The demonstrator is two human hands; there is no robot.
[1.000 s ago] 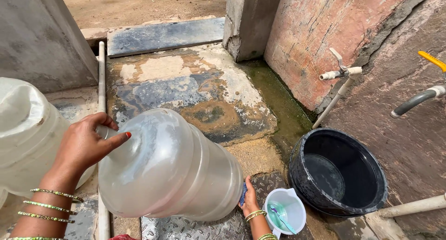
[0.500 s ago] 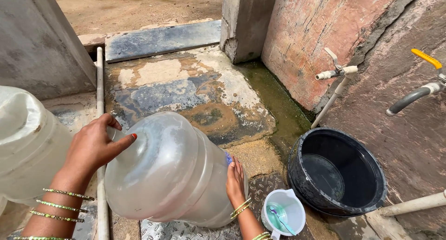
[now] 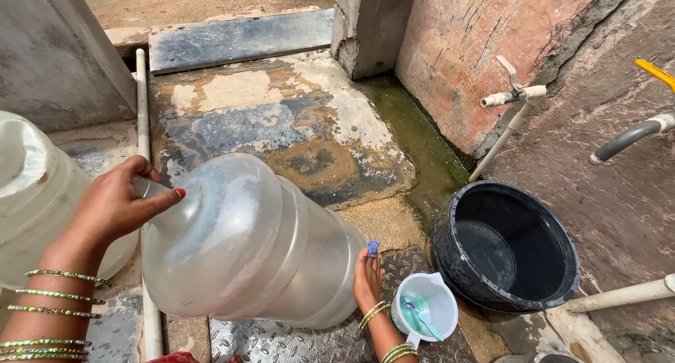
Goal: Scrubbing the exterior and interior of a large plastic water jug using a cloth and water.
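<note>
We are tipping the big clear water jug (image 3: 246, 243) onto its side over the wet stone slab (image 3: 281, 124), so both hands are bracing it. Our left hand (image 3: 116, 205) is curling around its neck, fingers clamped there. Our right hand (image 3: 367, 279) is pressing flat against its base, pinching a small blue scrap (image 3: 372, 248). Beside us a black tub (image 3: 506, 247) and white mug (image 3: 425, 314) are sitting.
</note>
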